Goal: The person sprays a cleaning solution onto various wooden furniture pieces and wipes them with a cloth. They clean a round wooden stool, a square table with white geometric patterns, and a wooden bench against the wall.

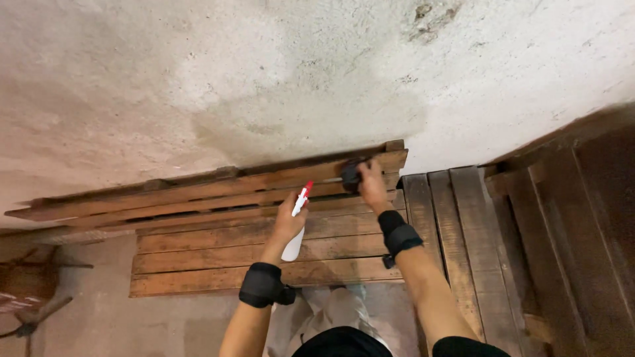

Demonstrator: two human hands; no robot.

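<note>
A wooden pallet (218,244) leans upright against a pale rough wall (231,79). My left hand (286,221) grips a white spray bottle (294,246) with a red nozzle, held in front of the pallet's slats. My right hand (370,186) presses a dark cloth (350,175) onto the top slat near the pallet's upper right corner. Both wrists wear black bands.
Darker wooden pallets (456,231) stand to the right, one more (582,231) at the far right. A damp grey patch marks the wall above the pallet. A concrete floor (99,324) lies below, with dark wooden pieces (26,291) at the left edge.
</note>
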